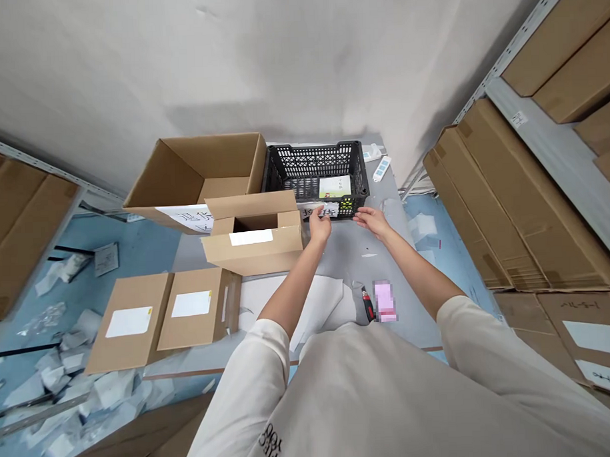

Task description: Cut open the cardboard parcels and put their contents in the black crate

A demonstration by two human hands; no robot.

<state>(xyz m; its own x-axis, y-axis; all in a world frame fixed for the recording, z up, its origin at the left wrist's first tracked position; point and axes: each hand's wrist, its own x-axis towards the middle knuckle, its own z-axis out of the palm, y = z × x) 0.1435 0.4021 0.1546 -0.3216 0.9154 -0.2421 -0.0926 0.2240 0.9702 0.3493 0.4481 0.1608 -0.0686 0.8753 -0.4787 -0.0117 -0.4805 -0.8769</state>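
Observation:
A black plastic crate [355,165] with latticed walls stands at the back of the table, a white handwritten label on its front. Inside it lies a flat white and green box or booklet [335,186]. My left hand [321,226] is at the crate's front by the label, thumb and fingers apart, with nothing visible in it; whether it touches the crate I cannot tell. Close to the crate's front right corner is my right hand [372,221], fingers stretched out and holding nothing. Left of my left hand sits an open cardboard box [253,250] with a white sticker.
A large open carton [193,186] stands beside the crate. Two closed boxes [192,306] sit at the table's left front. A red and black utility knife [368,305], white sheets [318,308] and a power strip [381,168] lie on the table [346,250]. Shelves of cartons flank both sides.

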